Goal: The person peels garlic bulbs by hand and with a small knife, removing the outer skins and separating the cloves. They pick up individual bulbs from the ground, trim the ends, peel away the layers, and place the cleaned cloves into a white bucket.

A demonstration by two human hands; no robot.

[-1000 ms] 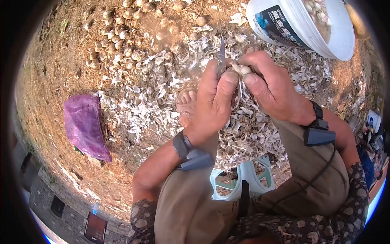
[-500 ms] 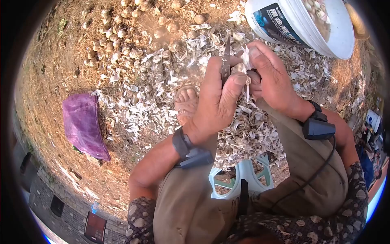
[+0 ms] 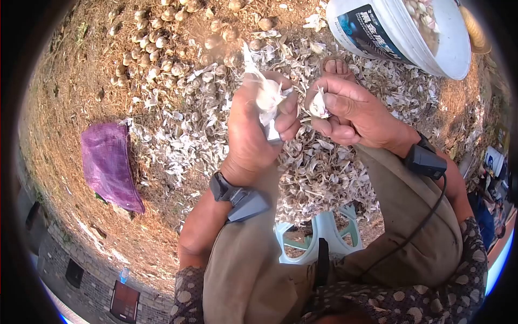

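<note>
My left hand point(image 3: 253, 121) is closed around a partly peeled garlic bulb point(image 3: 268, 96), its pale skin sticking up past the fingers. A flat metallic piece point(image 3: 271, 131) shows below the bulb in the same hand; the rest of it is hidden. To the right, my right hand point(image 3: 356, 110) pinches a whitish garlic piece point(image 3: 319, 103) between thumb and fingers. A narrow gap separates the two hands. Beneath them lies a thick heap of garlic skins point(image 3: 324, 178).
A white bucket point(image 3: 372, 32) holding garlic cloves stands at the upper right. Whole garlic bulbs point(image 3: 156, 40) lie on straw at the upper left. A purple mesh bag point(image 3: 110, 164) rests at the left. A pale green stool point(image 3: 318, 237) is between the legs.
My hands have moved apart, the left one leftward and turned. The blade that pointed up from my left hand no longer shows there. The garlic is now in two separate pieces.
</note>
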